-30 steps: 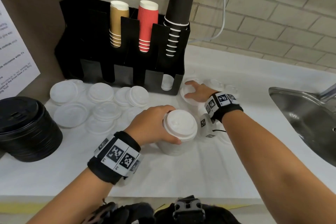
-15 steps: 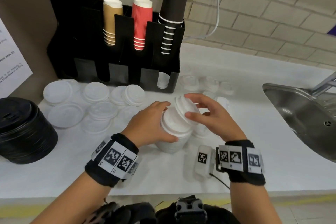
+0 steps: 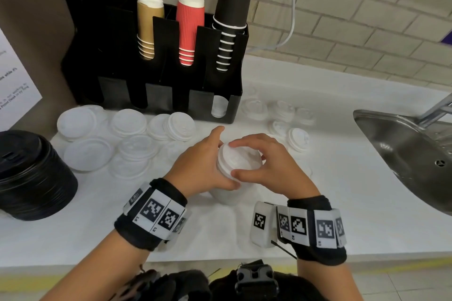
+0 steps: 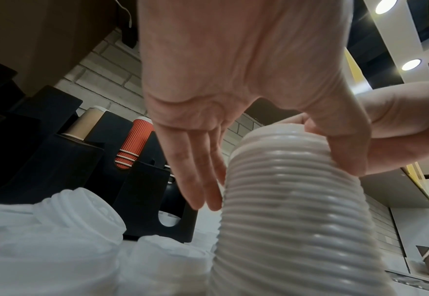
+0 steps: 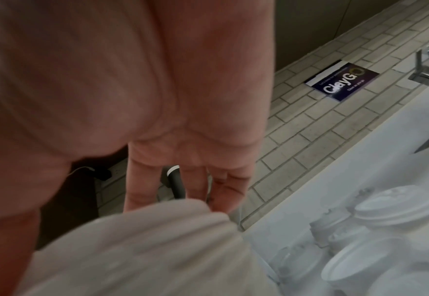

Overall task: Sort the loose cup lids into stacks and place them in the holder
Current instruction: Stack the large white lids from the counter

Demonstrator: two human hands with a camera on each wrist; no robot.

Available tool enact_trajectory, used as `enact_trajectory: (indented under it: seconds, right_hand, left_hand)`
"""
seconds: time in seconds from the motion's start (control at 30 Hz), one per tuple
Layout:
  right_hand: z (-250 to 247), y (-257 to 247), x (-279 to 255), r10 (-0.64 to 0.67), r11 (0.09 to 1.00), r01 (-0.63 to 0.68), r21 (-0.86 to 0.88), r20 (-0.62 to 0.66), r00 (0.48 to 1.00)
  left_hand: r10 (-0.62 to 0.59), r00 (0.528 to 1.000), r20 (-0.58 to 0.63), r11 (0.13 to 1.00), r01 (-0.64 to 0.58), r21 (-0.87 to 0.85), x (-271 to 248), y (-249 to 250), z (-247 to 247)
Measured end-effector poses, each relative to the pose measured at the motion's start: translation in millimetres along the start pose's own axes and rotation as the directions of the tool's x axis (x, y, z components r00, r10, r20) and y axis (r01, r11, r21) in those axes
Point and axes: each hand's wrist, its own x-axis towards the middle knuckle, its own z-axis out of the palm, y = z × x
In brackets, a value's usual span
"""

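Observation:
A tall stack of white cup lids (image 3: 226,194) (image 4: 291,200) stands on the white counter in front of me. My left hand (image 3: 221,159) grips its upper left side, thumb on the near side and fingers behind. My right hand (image 3: 244,166) pinches the top lid (image 3: 238,157) between thumb and fingers, and the lid sits on the stack. The black holder (image 3: 156,73) stands behind, with white lids (image 3: 219,107) in its right front slot. Loose white lids (image 3: 127,124) lie left of the stack and more loose lids (image 3: 298,139) lie to the right.
Brown, red and black paper cups (image 3: 189,29) fill the holder's upper slots. A stack of black lids (image 3: 29,176) sits at the far left. A steel sink (image 3: 411,154) opens at the right. The counter edge runs close to my body.
My right hand came back from the far right lids with one lid, held it tilted over the stack, and now has it set flat on top. The left hand stayed on the stack.

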Motion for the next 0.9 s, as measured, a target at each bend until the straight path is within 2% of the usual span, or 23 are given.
enact_trajectory:
  seconds: [0.13, 0.33, 0.43, 0.5, 0.57, 0.63, 0.7, 0.77, 0.83, 0.9]
  right_hand:
    - [2, -4, 1, 0.007, 0.997, -0.005, -0.077, 0.029, 1.000]
    - [3, -7, -1, 0.031, 0.998, -0.028, -0.064, 0.043, 0.999]
    - [-1, -6, -1, 0.039, 0.998, -0.033, -0.056, 0.100, 0.994]
    - [-15, -2, 3, 0.038, 0.999, -0.037, -0.010, 0.190, 0.981]
    - [-32, 5, 16, 0.043, 0.990, -0.073, 0.118, 0.242, 0.969]
    - [-46, 17, 41, 0.087, 0.980, -0.115, 0.162, 0.172, 0.981]
    - [-52, 37, 77, 0.187, 0.980, -0.191, 0.051, 0.068, 0.980]
    - [-52, 58, 115, 0.306, 0.943, -0.290, -0.161, 0.082, 0.948]
    - [-46, 77, 147, 0.419, 0.839, -0.341, -0.425, 0.103, 0.902]
    - [-39, 91, 167, 0.468, 0.729, -0.347, -0.589, 0.060, 0.881]
  left_hand:
    - [0.010, 1.000, 0.013, 0.999, -0.011, 0.035, 1, 0, -1]
    - [0.027, 0.998, 0.057, 0.997, -0.030, 0.064, 1, 5, -6]
    - [0.027, 0.997, 0.069, 0.997, -0.032, 0.070, 4, 7, -8]
    - [0.026, 0.997, 0.073, 0.995, -0.033, 0.093, 6, 9, -10]
    - [0.016, 0.996, 0.083, 0.993, -0.026, 0.115, 8, 11, -11]
    - [0.006, 0.996, 0.088, 0.991, -0.018, 0.133, 9, 11, -12]
    - [-0.004, 0.996, 0.091, 0.990, -0.008, 0.139, 9, 13, -13]
    - [-0.010, 0.995, 0.100, 0.987, -0.006, 0.158, 8, 15, -14]
    - [-0.011, 0.994, 0.110, 0.984, -0.008, 0.177, 8, 17, -15]
    - [-0.017, 0.993, 0.118, 0.983, -0.005, 0.185, 8, 18, -16]
